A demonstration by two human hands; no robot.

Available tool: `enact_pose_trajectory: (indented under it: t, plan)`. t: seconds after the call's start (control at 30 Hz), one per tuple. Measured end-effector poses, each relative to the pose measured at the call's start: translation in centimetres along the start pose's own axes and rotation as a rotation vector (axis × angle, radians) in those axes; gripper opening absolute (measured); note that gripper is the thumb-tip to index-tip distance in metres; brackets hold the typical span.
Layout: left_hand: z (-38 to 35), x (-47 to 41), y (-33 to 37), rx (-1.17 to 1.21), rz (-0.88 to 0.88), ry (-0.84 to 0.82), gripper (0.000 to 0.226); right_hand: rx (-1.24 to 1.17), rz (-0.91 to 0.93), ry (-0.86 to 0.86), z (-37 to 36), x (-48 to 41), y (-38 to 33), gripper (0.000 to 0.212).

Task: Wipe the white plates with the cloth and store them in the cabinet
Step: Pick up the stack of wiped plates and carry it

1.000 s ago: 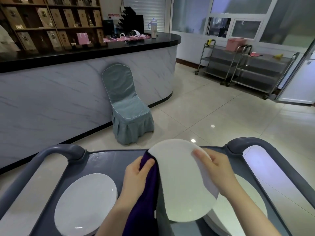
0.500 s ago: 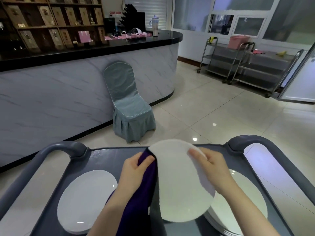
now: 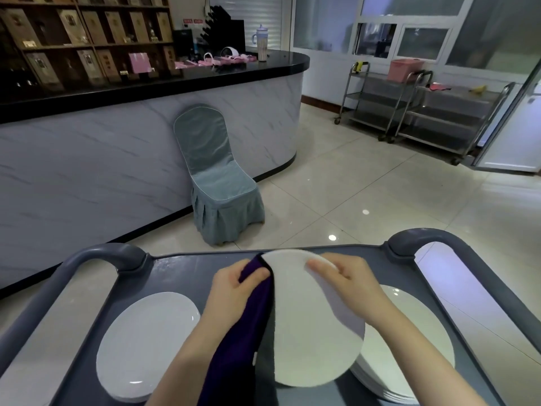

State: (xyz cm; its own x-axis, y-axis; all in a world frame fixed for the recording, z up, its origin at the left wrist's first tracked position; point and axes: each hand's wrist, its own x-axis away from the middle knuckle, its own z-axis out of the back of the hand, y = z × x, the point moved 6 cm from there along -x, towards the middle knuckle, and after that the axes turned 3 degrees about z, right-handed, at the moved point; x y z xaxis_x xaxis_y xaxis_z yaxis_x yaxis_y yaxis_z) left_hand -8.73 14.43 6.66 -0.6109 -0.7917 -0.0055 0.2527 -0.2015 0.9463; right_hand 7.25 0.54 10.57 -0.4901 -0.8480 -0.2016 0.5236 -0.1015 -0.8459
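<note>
I hold a white plate (image 3: 310, 332) tilted above the grey cart (image 3: 181, 268). My right hand (image 3: 348, 285) grips the plate's upper right rim, fingers laid over its face. My left hand (image 3: 234, 291) holds a dark purple cloth (image 3: 243, 341) against the plate's left edge; the cloth hangs down over my forearm. A single white plate (image 3: 146, 344) lies on the cart at the left. A stack of white plates (image 3: 409, 347) sits on the right, partly hidden by the held plate and my right arm.
The cart's grey handles (image 3: 96, 256) rise at both far corners. Beyond it stand a covered blue-grey chair (image 3: 216, 183) against a marble counter (image 3: 117, 148), and steel trolleys (image 3: 421, 112) at the back right. Tiled floor lies between.
The view has tilted slightly. My right hand has slid along the rim toward the plate's top, and the plate has turned a little; my left hand keeps the cloth at its left edge.
</note>
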Motion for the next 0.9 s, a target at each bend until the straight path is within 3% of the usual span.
enact_pose_trajectory:
  t: [0.07, 0.17, 0.27, 0.37, 0.43, 0.5, 0.57, 0.63, 0.7, 0.8, 0.9]
  plan:
    - [0.3, 1.1, -1.8, 0.261, 0.165, 0.213, 0.019, -0.227, -0.116, 0.275, 0.4, 0.7, 1.0, 0.039]
    - [-1.1, 2.5, -3.9, 0.549, 0.424, 0.353, 0.024, -0.624, -0.309, 0.591, -2.5, 2.9, 3.2, 0.04]
    - [-0.3, 2.0, -4.5, 0.523, 0.436, 0.372, 0.03, -0.546, -0.357, 0.455, -3.6, 3.2, 4.1, 0.024]
    - [2.1, 1.1, -3.2, 0.301, 0.249, 0.358, 0.028, -0.409, -0.201, 0.242, -1.3, 1.5, 2.9, 0.011]
    - [2.4, 0.3, -1.4, 0.093, 0.099, 0.249, 0.024, -0.234, -0.103, 0.074, -0.3, 0.0, 1.7, 0.019]
    - [0.9, -0.2, 0.2, -0.052, -0.023, 0.053, 0.024, -0.005, -0.039, -0.123, -1.0, -1.2, 0.4, 0.004]
    - [-0.6, -0.1, 1.2, -0.119, -0.1, -0.089, 0.027, 0.178, 0.036, -0.295, -2.8, -1.3, -0.4, 0.035]
    - [-0.9, 0.0, 1.3, -0.142, -0.111, -0.102, 0.029, 0.22, 0.104, -0.283, -3.2, -1.1, -0.9, 0.05]
    - [-0.5, 0.4, 0.6, -0.08, -0.072, -0.037, 0.023, 0.192, 0.134, -0.216, -2.4, -1.1, -0.8, 0.052]
    - [0.5, 1.2, -1.5, 0.108, 0.09, 0.135, 0.018, 0.016, 0.002, -0.025, -0.8, -1.0, 0.5, 0.05]
    - [1.2, 1.2, -2.3, 0.218, 0.185, 0.188, 0.02, -0.13, -0.119, 0.133, -0.4, -0.2, 1.9, 0.049]
